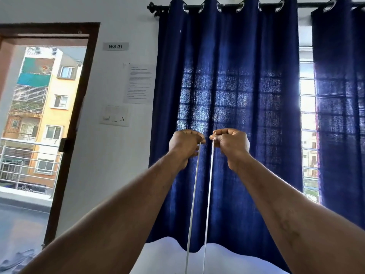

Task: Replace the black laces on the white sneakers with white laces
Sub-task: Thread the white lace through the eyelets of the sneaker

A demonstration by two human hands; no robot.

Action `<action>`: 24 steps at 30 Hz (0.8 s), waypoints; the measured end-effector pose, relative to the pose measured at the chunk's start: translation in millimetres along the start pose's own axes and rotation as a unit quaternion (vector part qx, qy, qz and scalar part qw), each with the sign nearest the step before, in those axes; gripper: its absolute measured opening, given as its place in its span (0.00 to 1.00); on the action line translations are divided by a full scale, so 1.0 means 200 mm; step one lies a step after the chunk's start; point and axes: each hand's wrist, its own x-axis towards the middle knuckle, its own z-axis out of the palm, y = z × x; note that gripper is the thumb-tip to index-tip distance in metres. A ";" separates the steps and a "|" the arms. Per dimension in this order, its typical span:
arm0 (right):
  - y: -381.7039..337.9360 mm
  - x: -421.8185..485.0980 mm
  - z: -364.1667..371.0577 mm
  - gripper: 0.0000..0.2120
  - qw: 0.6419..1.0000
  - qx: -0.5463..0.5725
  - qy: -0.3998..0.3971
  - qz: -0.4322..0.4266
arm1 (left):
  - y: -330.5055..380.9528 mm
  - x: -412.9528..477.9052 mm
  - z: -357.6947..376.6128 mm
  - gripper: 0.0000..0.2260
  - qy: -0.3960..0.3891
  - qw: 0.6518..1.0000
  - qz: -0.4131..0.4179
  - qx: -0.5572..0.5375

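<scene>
Bare forearms [118, 224], thin taut white lace [194, 194]

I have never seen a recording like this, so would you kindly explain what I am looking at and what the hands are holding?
There is no machine here. A person wears one wide-angle camera on their head, so this single picture shows their own arms reaching forward. The left hand and the right hand are raised side by side, and each pinches one strand of white lace. Both strands run straight down and leave the picture at the bottom, so the sneakers are not visible. A white surface shows at the bottom edge, with nothing recognisable on it. Behind the hands hangs a blue curtain, and at the left an open doorway looks out on a balcony and buildings.
</scene>
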 end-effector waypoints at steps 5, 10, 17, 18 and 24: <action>0.02 0.01 0.01 0.06 1.000 0.008 0.005 -0.001 | 0.00 0.00 0.01 0.05 -0.002 1.000 -0.006 0.000; 0.03 -0.01 0.02 0.06 1.000 0.020 0.005 0.006 | 0.01 0.00 0.02 0.05 0.001 1.000 -0.010 0.001; 0.00 -0.01 0.02 0.06 1.000 0.014 0.014 0.005 | 0.01 0.00 0.04 0.05 0.007 1.000 -0.009 0.006; 0.00 -0.01 0.01 0.06 1.000 0.014 0.016 0.006 | 0.01 0.00 0.04 0.05 0.008 1.000 -0.009 0.007; 0.01 -0.03 0.00 0.06 1.000 0.016 0.007 0.008 | -0.01 -0.01 0.06 0.05 0.003 1.000 -0.008 0.014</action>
